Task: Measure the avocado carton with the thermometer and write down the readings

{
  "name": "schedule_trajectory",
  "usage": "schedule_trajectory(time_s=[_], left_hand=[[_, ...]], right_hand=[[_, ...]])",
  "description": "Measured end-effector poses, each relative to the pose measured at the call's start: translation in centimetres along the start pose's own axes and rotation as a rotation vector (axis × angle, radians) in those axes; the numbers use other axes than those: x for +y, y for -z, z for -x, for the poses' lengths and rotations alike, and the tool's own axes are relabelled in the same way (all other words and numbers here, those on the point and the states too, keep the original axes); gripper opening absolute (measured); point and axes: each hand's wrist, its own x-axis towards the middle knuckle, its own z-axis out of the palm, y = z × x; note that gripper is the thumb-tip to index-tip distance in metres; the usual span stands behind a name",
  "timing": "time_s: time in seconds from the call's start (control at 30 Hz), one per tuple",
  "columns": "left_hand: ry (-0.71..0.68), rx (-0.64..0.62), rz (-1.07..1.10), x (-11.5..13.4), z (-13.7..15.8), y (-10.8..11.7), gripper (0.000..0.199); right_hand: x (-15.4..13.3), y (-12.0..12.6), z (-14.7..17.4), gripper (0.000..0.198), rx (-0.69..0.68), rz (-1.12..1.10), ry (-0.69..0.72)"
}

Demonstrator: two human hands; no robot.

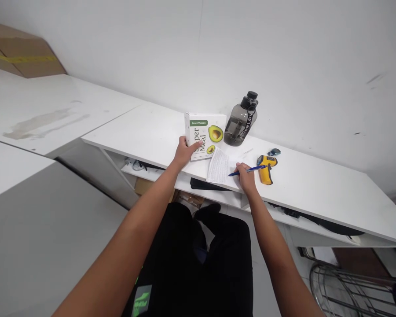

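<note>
My left hand [186, 152] grips the lower left edge of a white box [198, 155] printed "Super Meal" with avocado pictures, thumb across its front. The box stands upright on the white shelf top. Against its lower right corner lies a sheet of paper [219, 167] covered in small writing, its lower end at the shelf's front edge. In my right hand [247, 177] is a blue pen [254, 168], its tip pointing left by the paper's right edge. Whether the tip touches the paper I cannot tell. A yellow and black infrared thermometer gun [266, 175] lies just right of that hand.
A grey water bottle [239, 125] stands behind the box. Beyond the thermometer sits a small dark shiny object [274, 152]. A cardboard carton [26, 55] rests on the left table. Below the shelf top is an open compartment with dark items. A wire basket [353, 286] is at lower right.
</note>
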Motion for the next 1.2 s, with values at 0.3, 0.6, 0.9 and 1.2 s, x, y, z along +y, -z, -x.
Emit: schedule_trajectory(time_s=[0.3, 0.6, 0.9, 1.2], left_hand=[[0.016, -0.011, 0.014, -0.27, -0.07, 0.10, 0.064], [0.017, -0.013, -0.005, 0.15, 0.17, 0.09, 0.063], [0.014, -0.015, -0.009, 0.11, 0.22, 0.06, 0.064], [0.019, -0.001, -0.008, 0.07, 0.14, -0.02, 0.063]], right_hand=[[0.09, -0.08, 0.04, 0.039, 0.000, -0.036, 0.009], [0.22, -0.15, 0.07, 0.052, 0.031, -0.034, 0.010], [0.66, -0.20, -0.17, 0.054, 0.018, -0.040, 0.048], [0.48, -0.26, -0.06, 0.053, 0.024, -0.039, 0.021]])
